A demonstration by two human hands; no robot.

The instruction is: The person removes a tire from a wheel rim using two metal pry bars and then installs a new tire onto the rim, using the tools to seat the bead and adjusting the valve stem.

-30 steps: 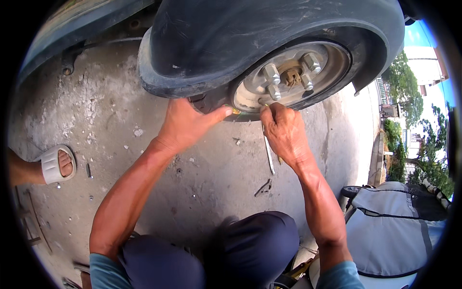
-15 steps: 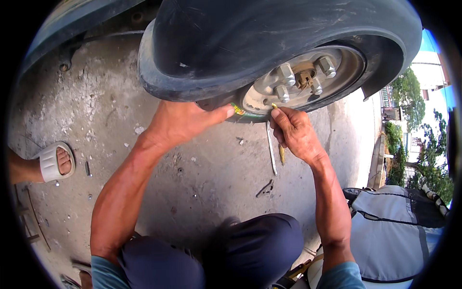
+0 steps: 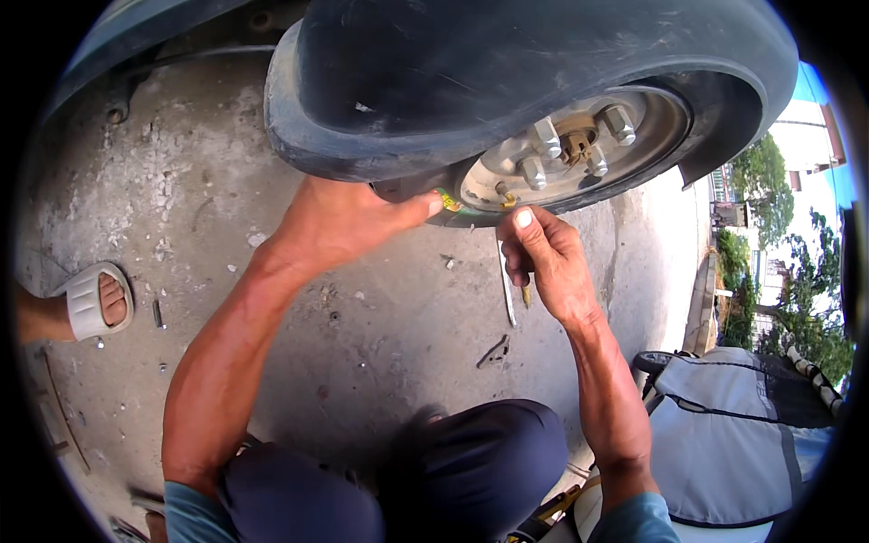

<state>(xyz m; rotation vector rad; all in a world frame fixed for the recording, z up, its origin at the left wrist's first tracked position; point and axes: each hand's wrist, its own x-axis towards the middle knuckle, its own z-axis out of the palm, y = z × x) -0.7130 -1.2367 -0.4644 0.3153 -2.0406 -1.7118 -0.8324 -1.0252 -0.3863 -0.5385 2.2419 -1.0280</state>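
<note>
A small wheel hangs under a dark fender (image 3: pixel 543 72), its rim (image 3: pixel 484 172) fitted with several large shiny nuts. My left hand (image 3: pixel 348 217) is wrapped round the black tire (image 3: pixel 625 188) at its lower left, thumb on the sidewall beside a yellow-green label (image 3: pixel 448 201). A bent, brass-coloured valve stem (image 3: pixel 508 199) sticks out at the rim's lower edge. Just below it is my right hand (image 3: pixel 550 258), fingers curled and thumb pressed to the forefinger; anything inside them is hidden. Under that hand show a thin pale metal strip (image 3: pixel 507 285) and the end of a yellowish rod (image 3: pixel 527 296).
A small dark metal piece (image 3: pixel 493 351) lies on the concrete floor (image 3: pixel 398 362). To the left is another person's foot in a white sandal (image 3: pixel 98 301), with a short dark bolt-like piece (image 3: pixel 157 314) nearby. A grey covered vehicle part (image 3: pixel 724 425) stands at the right.
My right hand has drawn slightly down from the valve stem, leaving its brass-coloured end in plain sight. My left hand keeps its place on the tire.
</note>
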